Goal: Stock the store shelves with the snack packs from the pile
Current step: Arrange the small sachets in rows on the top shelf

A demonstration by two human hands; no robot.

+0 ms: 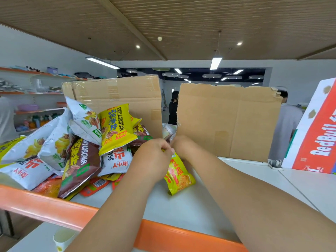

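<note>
Furthest left, wall shelves point(36, 91) carry bottles and small goods, and in front of them the pile of snack packs point(54, 148) heaps up on the white shelf point(181, 211) you are reaching over, behind its orange front rail point(45, 206). A paper cup point(62, 237) stands below that rail on a lower level. Within the pile, a brown pack point(80, 164) leans at the front and a bright yellow pack point(116, 128) sits on top, resting against a taped cardboard box point(123, 93). Just right of the pile, your left hand point(154, 157) curls its fingers round the upper edge of a yellow snack pack point(179, 176), which hangs tilted with its lower corner on the shelf. Your right hand point(183, 146) meets the left at that same top edge, fingers curled onto it. Behind your hands a torn cardboard sheet point(229, 120) stands upright. At the far right a Red Bull carton point(316, 135) leans at an angle.
</note>
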